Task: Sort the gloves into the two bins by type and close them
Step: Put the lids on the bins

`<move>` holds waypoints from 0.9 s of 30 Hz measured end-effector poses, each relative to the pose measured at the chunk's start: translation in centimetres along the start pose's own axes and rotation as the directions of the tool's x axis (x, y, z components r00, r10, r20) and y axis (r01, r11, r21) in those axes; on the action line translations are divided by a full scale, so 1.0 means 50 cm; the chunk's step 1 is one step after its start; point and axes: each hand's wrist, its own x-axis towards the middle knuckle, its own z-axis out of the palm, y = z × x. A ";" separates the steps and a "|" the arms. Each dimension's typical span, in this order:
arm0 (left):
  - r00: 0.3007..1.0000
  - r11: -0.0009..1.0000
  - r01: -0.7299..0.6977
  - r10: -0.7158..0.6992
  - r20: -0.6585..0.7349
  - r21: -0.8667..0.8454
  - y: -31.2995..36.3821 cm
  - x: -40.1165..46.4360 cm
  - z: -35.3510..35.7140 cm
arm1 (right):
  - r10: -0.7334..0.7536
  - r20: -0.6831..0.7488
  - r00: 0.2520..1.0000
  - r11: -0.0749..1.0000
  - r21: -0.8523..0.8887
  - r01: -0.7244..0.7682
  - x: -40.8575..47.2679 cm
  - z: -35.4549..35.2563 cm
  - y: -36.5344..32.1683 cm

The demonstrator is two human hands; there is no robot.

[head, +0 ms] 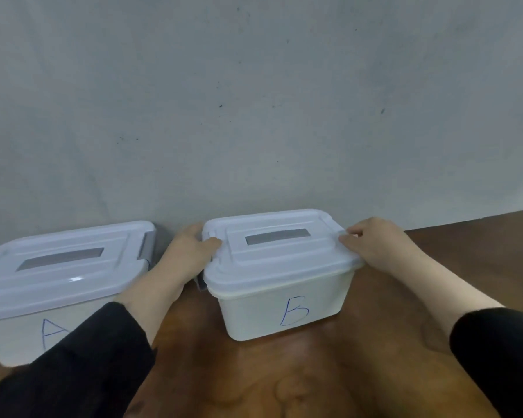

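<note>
Both hands clamp bin B lid ends: left hand, right hand. Gloves not visible, presumably inside. Risk: uneven press leaves one latch unseated; bin A latch state unclear.

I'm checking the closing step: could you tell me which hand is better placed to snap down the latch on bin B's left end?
Left. The left hand already grips the lid's left end on bin B, thumb on top, beside the latch. The right hand holds the opposite end.

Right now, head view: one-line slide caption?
Both hands, left hand and right hand, grip the lid of bin B beside lidded bin A.
</note>
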 end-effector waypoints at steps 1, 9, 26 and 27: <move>1.000 1.000 -0.002 0.002 0.010 -0.011 -0.001 -0.012 0.000 | -0.010 -0.004 1.000 1.000 -0.004 0.010 -0.007 0.004 0.002; 0.972 0.947 0.229 -0.208 0.112 -0.224 -0.034 -0.051 0.012 | 0.040 -0.002 0.999 0.968 0.247 -0.038 -0.022 0.026 0.018; 0.972 0.898 0.206 -0.232 -0.022 -0.389 -0.040 -0.040 0.061 | 0.126 0.199 0.972 0.664 0.711 -0.231 -0.042 0.039 0.020; 0.976 0.916 0.189 -0.215 -0.035 -0.355 -0.039 -0.037 0.064 | 0.104 0.162 0.981 0.685 0.703 -0.189 -0.042 0.041 0.020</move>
